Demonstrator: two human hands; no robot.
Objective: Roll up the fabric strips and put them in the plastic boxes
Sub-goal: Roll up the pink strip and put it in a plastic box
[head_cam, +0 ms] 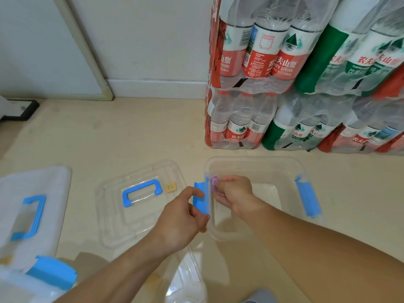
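Observation:
A clear plastic box (258, 162) with blue side latches stands open on the floor right of centre. My right hand (235, 194) reaches inside its left end, fingers closed on a small purple roll of fabric (214, 181) held against the left wall. My left hand (181, 217) is outside the box at the same wall, fingers pinching the rim beside the blue latch (200, 199). The rest of the box's bottom looks bare.
A clear lid (140, 204) with a blue handle and a yellow sticker lies left of the box. Another white-lidded box (32, 204) with blue fittings sits at far left. Shrink-wrapped packs of water bottles (284, 84) are stacked behind, against the wall.

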